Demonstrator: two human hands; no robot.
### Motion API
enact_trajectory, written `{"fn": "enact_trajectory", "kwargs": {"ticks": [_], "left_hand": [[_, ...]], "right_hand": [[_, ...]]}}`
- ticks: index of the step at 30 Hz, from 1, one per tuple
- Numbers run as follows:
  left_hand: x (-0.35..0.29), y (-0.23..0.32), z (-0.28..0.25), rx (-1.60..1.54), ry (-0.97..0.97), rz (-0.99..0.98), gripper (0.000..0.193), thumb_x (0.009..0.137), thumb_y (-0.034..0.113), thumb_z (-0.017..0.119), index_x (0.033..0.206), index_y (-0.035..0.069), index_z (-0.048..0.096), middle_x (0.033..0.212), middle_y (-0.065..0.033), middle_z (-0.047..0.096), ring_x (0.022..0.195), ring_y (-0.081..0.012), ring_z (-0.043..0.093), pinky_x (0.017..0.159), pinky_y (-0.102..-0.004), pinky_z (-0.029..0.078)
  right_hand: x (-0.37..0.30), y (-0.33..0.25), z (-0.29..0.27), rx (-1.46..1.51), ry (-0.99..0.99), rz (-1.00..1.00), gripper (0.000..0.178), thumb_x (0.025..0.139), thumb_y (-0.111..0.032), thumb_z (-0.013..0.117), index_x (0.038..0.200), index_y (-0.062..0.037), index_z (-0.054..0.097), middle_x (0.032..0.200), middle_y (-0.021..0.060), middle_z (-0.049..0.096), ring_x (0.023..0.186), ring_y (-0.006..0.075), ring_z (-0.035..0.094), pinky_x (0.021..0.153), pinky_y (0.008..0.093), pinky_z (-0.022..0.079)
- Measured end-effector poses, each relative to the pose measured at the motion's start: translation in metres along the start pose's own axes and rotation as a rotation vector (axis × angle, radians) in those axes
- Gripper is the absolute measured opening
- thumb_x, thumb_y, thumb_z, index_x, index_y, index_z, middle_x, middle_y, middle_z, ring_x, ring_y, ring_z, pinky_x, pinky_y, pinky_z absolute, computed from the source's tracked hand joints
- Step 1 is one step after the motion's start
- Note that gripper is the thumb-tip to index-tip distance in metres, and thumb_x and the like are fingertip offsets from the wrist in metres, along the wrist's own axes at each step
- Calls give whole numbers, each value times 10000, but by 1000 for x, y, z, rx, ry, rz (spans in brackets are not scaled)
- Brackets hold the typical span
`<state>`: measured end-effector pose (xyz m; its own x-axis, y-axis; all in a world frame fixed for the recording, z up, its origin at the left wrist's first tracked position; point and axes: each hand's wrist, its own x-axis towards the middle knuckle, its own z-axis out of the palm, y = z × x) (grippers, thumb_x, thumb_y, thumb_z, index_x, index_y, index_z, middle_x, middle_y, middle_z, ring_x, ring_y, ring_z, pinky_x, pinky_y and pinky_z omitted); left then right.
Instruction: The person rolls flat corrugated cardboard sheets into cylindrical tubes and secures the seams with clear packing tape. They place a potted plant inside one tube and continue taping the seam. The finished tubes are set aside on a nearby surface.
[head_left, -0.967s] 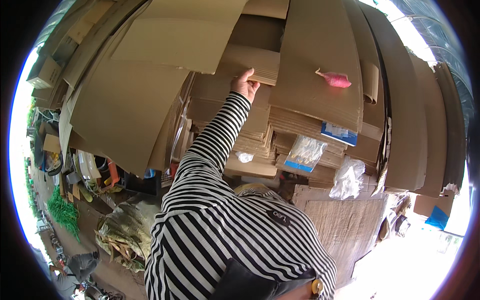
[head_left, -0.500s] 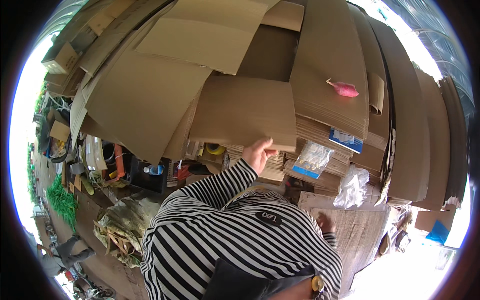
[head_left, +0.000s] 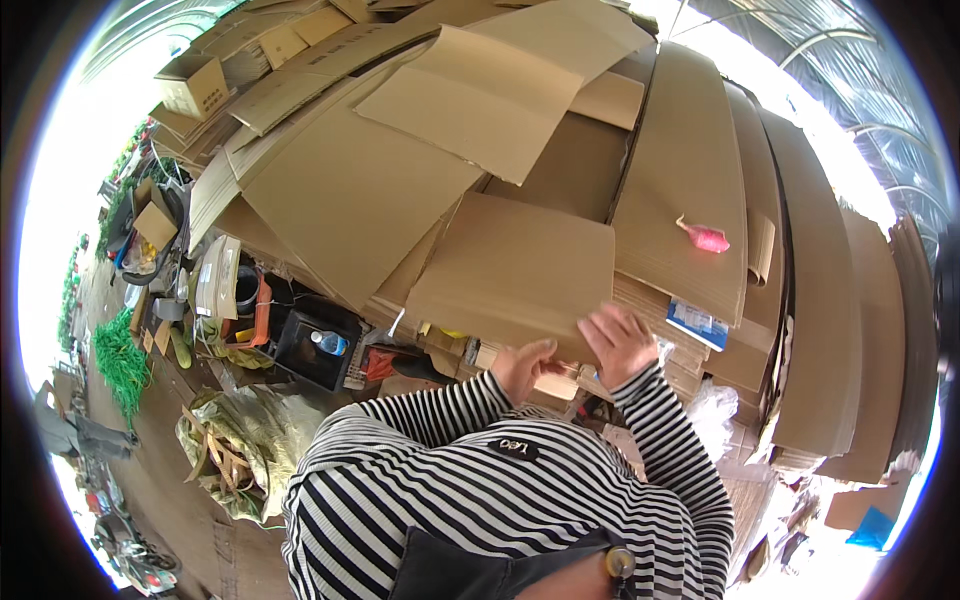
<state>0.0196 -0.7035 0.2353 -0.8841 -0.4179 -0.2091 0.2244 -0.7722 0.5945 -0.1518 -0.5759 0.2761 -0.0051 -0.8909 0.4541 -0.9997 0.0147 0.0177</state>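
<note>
A brown cardboard sheet (head_left: 515, 265) lies in front of me on stacked cardboard, its near edge towards my body. At that edge, left of the right corner, is my left hand (head_left: 520, 370), closed on the sheet with the thumb uppermost; the fingers below are partly hidden. My right hand (head_left: 620, 345) rests at the near right corner, its fingers stretched out over the board; its thumb is hard to make out. Beyond the sheet, a larger loose cardboard piece (head_left: 475, 95) overlaps other flat boards.
A pink bulb-shaped thing (head_left: 706, 238) lies on a long cardboard panel (head_left: 680, 160) to the right. Near it are a blue-and-white packet (head_left: 697, 325) and a clear plastic bag (head_left: 712, 412). Left stand a black crate (head_left: 300, 350) holding a bottle (head_left: 328, 343), and a crumpled sack (head_left: 250, 450).
My right hand has come up from beside my body to the sheet's right corner. The left hand stays at the near edge. The whole view has shifted with my head.
</note>
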Motion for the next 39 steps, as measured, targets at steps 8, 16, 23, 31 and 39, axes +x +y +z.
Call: {"fn": "enact_trajectory", "kwargs": {"ticks": [8, 16, 23, 31, 39], "left_hand": [[-2, 28, -46, 1179, -819, -93, 231, 967, 270, 677, 1047, 59, 723, 1011, -44, 729, 925, -162, 688, 829, -338, 551], [87, 62, -51, 817, -142, -124, 238, 1015, 298, 610, 1042, 65, 656, 1012, -103, 713, 889, -176, 686, 841, -334, 582], [178, 98, -67, 290, 296, 164, 515, 950, 469, 677, 1234, 65, 532, 1172, -91, 598, 1099, -241, 586, 1012, -471, 469], [250, 149, -61, -122, 249, 139, 783, 973, 414, 670, 1489, -26, 278, 1325, -180, 512, 1209, -353, 600, 1060, -423, 484], [274, 218, -79, -314, 370, 582, 277, 1031, 156, 571, 1222, -27, 491, 997, -134, 664, 862, -255, 697, 844, -370, 617]], "right_hand": [[22, -15, -90, 80, 245, 101, 327, 775, -3, 602, 1072, -22, 739, 1035, 149, 749, 952, 291, 737, 833, 374, 619], [-56, 30, -142, 418, 793, 982, 296, 989, -173, 645, 1202, 32, 671, 1019, 100, 723, 838, 172, 686, 688, 299, 594], [-156, 35, -143, 831, 1222, 1269, 333, 997, -218, 654, 1283, -58, 593, 1121, 92, 701, 853, 206, 702, 584, 322, 571], [-299, -26, -140, 804, 1517, 1533, 444, 1008, -212, 624, 1413, -72, 509, 1293, 157, 626, 1044, 293, 678, 698, 386, 609], [-376, -86, -130, 736, 1691, 1688, 504, 997, -231, 652, 1443, -67, 485, 1343, 138, 603, 1126, 282, 638, 821, 382, 569]]}}
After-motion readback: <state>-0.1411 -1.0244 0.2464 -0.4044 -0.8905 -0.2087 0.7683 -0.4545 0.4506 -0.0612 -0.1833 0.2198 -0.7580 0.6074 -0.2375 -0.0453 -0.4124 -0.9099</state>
